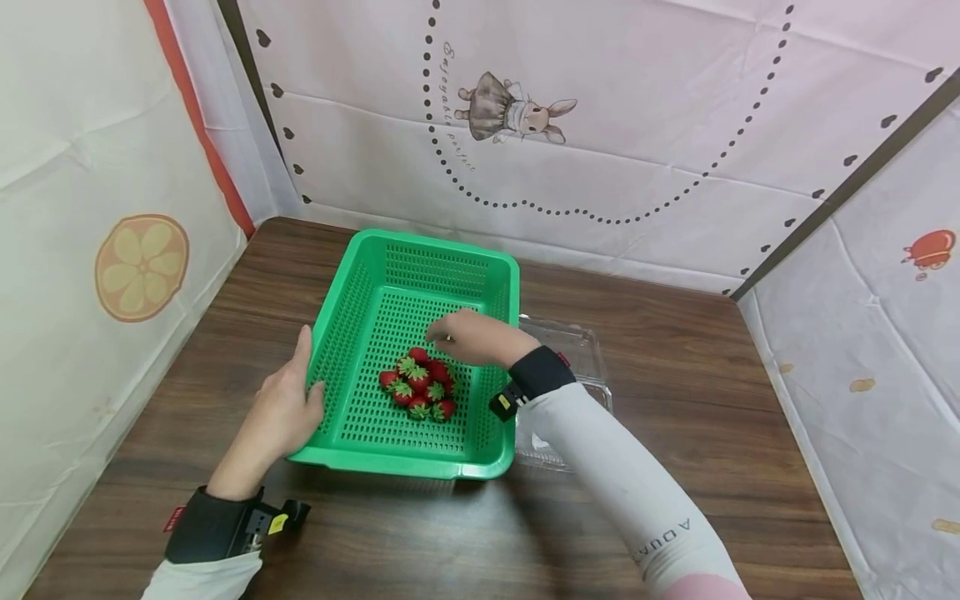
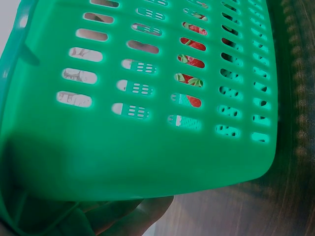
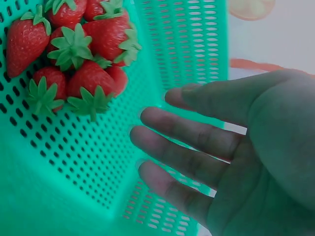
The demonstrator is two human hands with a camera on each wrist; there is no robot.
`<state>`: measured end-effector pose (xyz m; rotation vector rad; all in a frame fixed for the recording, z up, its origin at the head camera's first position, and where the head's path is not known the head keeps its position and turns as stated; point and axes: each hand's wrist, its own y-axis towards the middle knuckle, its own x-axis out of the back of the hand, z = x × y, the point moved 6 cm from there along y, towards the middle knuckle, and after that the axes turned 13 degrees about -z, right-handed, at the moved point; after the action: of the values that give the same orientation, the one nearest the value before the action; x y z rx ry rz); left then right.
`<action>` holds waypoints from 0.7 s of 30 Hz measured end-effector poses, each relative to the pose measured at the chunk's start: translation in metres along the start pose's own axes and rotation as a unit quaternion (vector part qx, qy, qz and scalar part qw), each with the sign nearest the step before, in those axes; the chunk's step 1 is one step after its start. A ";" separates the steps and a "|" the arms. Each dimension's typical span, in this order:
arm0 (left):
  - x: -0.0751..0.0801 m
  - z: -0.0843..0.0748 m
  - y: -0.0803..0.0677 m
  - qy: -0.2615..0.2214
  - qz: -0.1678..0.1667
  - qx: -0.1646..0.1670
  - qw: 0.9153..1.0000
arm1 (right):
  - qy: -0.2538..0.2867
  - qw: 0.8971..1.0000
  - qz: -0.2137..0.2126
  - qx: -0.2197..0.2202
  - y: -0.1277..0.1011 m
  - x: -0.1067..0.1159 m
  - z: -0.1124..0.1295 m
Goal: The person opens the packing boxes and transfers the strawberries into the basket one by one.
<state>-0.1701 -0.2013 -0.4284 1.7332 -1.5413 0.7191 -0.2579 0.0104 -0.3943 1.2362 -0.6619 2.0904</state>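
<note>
A green plastic basket (image 1: pixel 397 464) with slotted walls stands on the table, holding a small heap of red strawberries (image 1: pixel 417 379) with green leafy tops. My left hand (image 1: pixel 281 412) grips its left rim, thumb over the edge. In the left wrist view the fingers (image 2: pixel 142 214) show beneath the green rim, partly hidden, and berries appear through the slots. My right hand (image 1: pixel 480 337) reaches inside the basket just beyond the heap. The right wrist view shows its fingers (image 3: pixel 179 155) spread and loosely bent, apart from the strawberries (image 3: pixel 101 37), with nothing held.
Clear plastic packaging (image 1: pixel 564 343) lies on the dark wooden table (image 1: pixel 675 400) at the basket's right side, partly under my right forearm. Printed pale cloth (image 1: pixel 637 125) hangs behind the table and along both sides.
</note>
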 end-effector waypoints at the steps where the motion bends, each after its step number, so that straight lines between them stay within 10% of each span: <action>1: 0.000 0.000 0.000 0.000 -0.001 0.001 1.000 | 0.009 1.000 -0.011 -0.001 -0.004 0.003 -0.001; 21: 0.000 -0.001 0.000 0.000 0.005 0.008 1.000 | 0.070 0.982 -0.169 -0.041 -0.126 0.039 -0.037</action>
<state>-0.1701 -0.2000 -0.4276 1.7381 -1.5490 0.7383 -0.2035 0.1325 -0.3618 1.0621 -0.4362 1.8289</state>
